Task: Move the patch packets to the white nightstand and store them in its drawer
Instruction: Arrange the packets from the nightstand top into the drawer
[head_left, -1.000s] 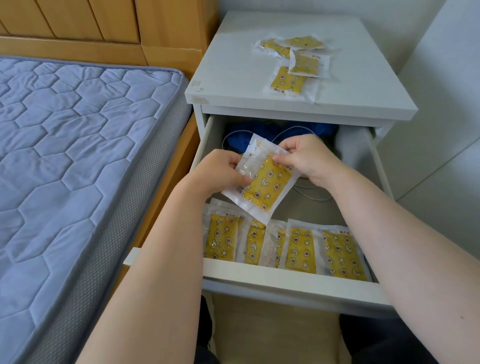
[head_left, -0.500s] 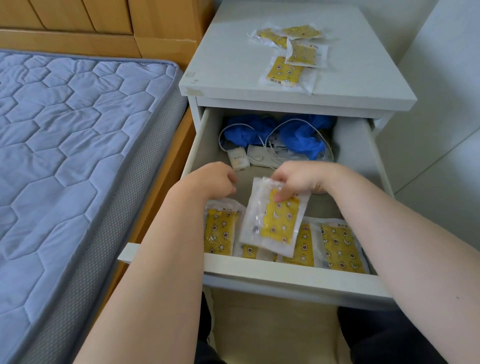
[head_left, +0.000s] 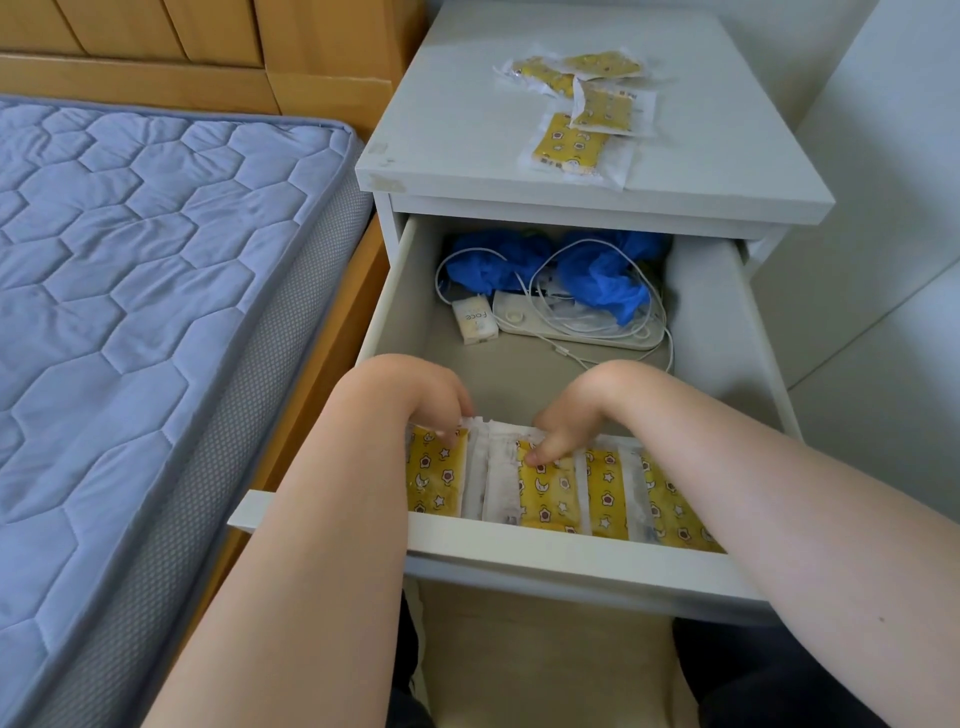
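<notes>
Currently listed, front to back.

Drawer (head_left: 519, 551): pulled open from the white nightstand (head_left: 467, 135). Along its front wall stands a row of packets (head_left: 605, 488), yellow faces toward the camera, long axes running front to back and leaning on the wall.

Left hand (head_left: 415, 395): low in the drawer, fingers curled down onto the top edge of the leftmost packet (head_left: 434, 483). Blur hides whether it pinches or only steadies.

Right hand (head_left: 582, 410): just beside the left, thumb on the face of the second packet (head_left: 545, 493) and the other fingers folded behind its top edge, a narrow pinch. This packet overlaps its neighbours in the row.

Loose packets (head_left: 597, 111): four, on the nightstand top, overlapping in a small heap right of centre. They lie ahead of and above both hands, past the back of the drawer. The nearest packet (head_left: 569, 148) lies flat with its long axis pointing roughly back toward the person, its near end close to the top's front edge.

Judgement: the right hand is the nearer to the heap, which sits almost straight ahead of it; a reach up and forward over the drawer would meet the near end of that packet first.

Drawer back: blue crumpled material (head_left: 602, 280), white cables (head_left: 571, 312), a small box (head_left: 475, 325).
</notes>
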